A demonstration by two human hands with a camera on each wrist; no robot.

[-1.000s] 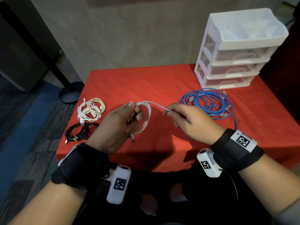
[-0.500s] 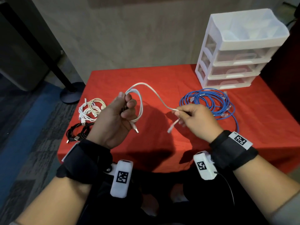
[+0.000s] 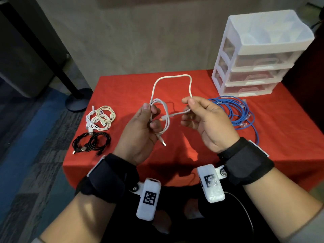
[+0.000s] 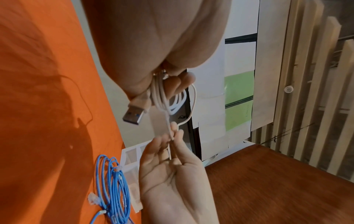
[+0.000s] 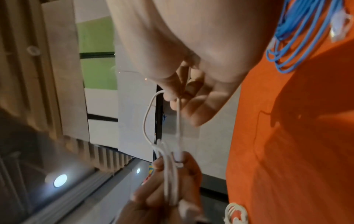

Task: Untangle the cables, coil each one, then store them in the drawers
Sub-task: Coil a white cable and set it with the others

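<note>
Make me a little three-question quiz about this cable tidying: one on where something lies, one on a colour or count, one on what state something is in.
1. Where does the blue cable lie?
A. in a drawer
B. on the red table, in front of the drawer unit
C. on the floor

2. How many drawer fronts does the unit show?
A. one
B. three
C. five

3. What state is the white cable in?
A. partly coiled, held in both hands
B. lying flat on the table
C. stored away

Answers: 1 B, it rests on the cloth near the unit. 2 B, three handles stacked. 3 A, the left hand grips loops and the right hand pinches the free length.
</note>
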